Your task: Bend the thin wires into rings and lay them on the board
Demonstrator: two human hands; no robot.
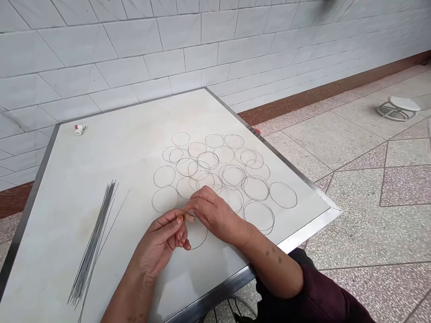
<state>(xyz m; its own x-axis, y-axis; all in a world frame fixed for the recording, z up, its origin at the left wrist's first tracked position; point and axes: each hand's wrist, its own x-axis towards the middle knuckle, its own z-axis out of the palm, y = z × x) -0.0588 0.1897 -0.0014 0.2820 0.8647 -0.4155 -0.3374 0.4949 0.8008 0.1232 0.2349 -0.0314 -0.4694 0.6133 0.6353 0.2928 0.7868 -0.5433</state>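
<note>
1. Left hand (pixel 166 233), lower centre of the frame: grip pinching the wire between thumb and forefinger, other fingers curled below.
2. Right hand (pixel 220 217), lower centre: fingers bent, grip closed on the wire at the left fingertips; the exact hold is partly hidden.
3. Thin dark wire loop (pixel 204 240), one, lower centre: held at its upper part by both hands; the lower arc shows beneath the fingers, the rest is covered.
4. Thin round grey wire rings (pixel 218 160), many: spread from the centre to right of centre, several overlapping, others lying apart.
5. Bundle of straight grey wires (pixel 96 244), lower left: laid slantwise, with a few strays along its right side.
6. White-topped table (pixel 134 143) with metal edging: fills the middle and lower left, bearing items 4 and 5.
7. Small red-and-white objects (pixel 80 129), upper left: near the table's far corner.
8. White tiled wall (pixel 178 36): across the top.
9. Speckled stone floor (pixel 360 224): right side.
10. Round white-topped stool (pixel 400 107), upper right: blurred.
11. Dark maroon sleeve (pixel 328 291), lower right: on the right arm.
</note>
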